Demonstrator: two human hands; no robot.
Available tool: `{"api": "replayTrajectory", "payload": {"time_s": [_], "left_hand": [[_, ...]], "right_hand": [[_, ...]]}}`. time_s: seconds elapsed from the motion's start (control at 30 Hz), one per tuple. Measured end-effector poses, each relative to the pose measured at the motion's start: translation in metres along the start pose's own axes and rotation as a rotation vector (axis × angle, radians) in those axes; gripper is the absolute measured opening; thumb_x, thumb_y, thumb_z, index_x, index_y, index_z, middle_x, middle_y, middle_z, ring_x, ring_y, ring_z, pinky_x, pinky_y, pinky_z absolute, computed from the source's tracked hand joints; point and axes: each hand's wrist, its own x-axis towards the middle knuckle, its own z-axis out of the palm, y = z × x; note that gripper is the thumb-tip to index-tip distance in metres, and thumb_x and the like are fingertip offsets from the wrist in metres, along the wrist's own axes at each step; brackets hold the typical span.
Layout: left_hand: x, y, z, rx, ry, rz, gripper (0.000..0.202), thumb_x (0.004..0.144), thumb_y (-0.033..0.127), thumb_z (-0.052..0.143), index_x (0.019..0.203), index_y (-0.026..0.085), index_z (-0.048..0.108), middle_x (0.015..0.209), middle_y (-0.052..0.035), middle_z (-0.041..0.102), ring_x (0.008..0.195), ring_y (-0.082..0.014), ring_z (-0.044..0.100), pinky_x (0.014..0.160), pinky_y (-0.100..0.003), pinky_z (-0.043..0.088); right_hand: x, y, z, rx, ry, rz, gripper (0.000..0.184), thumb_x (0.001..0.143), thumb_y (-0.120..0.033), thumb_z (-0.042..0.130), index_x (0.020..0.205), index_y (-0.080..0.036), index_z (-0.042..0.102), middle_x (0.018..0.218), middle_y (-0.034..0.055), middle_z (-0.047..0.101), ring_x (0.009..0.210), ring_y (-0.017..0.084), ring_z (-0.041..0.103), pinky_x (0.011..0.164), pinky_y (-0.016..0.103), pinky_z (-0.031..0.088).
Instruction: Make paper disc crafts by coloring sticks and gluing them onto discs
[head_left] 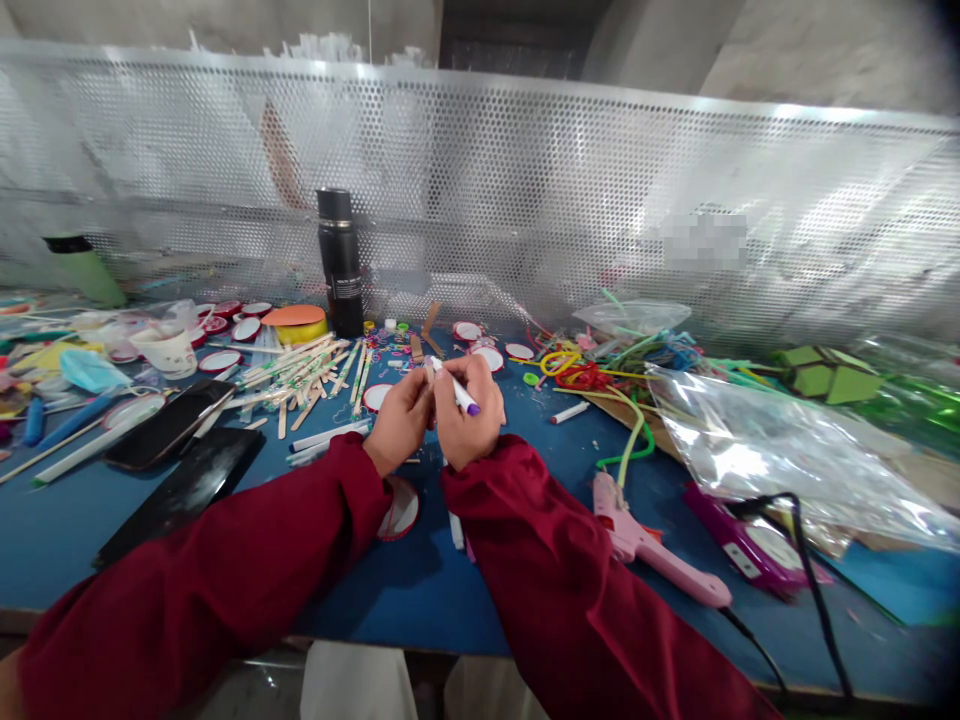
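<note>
My right hand (pixel 471 415) is closed around a white marker (pixel 454 386) with a purple end, its tip pointing up and to the left. My left hand (pixel 399 420) is closed beside it, the fingers pinching a small pale piece that the hands mostly hide. Both hands hover above the blue table (pixel 420 590), just in front of a pile of wooden sticks (pixel 307 370). Dark red sleeves cover both arms.
A pink glue gun (pixel 645 545) with a black cord lies at my right. Clear plastic bags (pixel 765 440), coloured pipe cleaners (pixel 600 370), round red-rimmed discs (pixel 232 325), a black bottle (pixel 339 262), two dark phones (pixel 180 450) and a perforated metal screen (pixel 525 190) surround the work spot.
</note>
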Motion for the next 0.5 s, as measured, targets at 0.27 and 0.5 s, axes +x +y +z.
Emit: {"api": "replayTrajectory", "payload": {"time_s": [0.27,0.5], "left_hand": [[0.0011,0.0059,0.0000,-0.004,-0.005,-0.005,0.041,0.089,0.059,0.067,0.088,0.020,0.058,0.063,0.0038,0.053,0.053,-0.0106,0.045,0.050,-0.024,0.037],[0.0003,0.0036,0.0004,-0.024,0.009,0.000,0.040,0.089,0.059,0.067,0.091,0.020,0.060,0.064,0.0036,0.054,0.057,-0.0119,0.048,0.056,-0.025,0.042]], "right_hand": [[-0.0001,0.0003,0.0002,0.015,0.016,0.021,0.011,0.095,-0.032,0.056,0.091,-0.023,0.061,0.081,0.0013,0.068,0.074,0.018,0.065,0.071,0.033,0.049],[-0.0004,-0.0019,-0.0007,0.027,-0.012,0.018,0.012,0.096,-0.033,0.054,0.091,-0.023,0.061,0.081,0.0019,0.068,0.075,0.018,0.065,0.071,0.033,0.050]]}}
